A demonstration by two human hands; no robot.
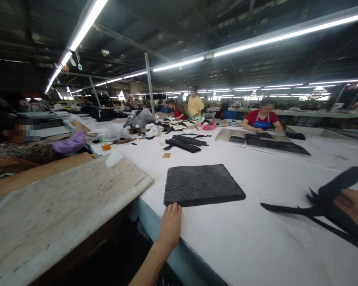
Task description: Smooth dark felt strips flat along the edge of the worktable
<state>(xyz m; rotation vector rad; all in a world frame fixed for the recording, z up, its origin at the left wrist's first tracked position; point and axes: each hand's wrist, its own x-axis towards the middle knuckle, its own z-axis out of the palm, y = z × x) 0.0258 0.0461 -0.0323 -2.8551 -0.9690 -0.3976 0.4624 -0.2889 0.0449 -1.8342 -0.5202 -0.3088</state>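
Room: big workshop, long lights, people far off.
Worktop point(256, 246): white.
Left hand point(170, 224): flat, fingers together, touching the near edge of the grey mat point(201, 184).
Right hand point(356, 206): closed on black straps point(325, 206), near right.

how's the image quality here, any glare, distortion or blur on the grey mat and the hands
Head view: tube lights blow out white and bow from wide-angle distortion; grey mat is evenly lit and fairly sharp; left hand at its near edge is clear; right hand on the black straps is cut by the frame edge.
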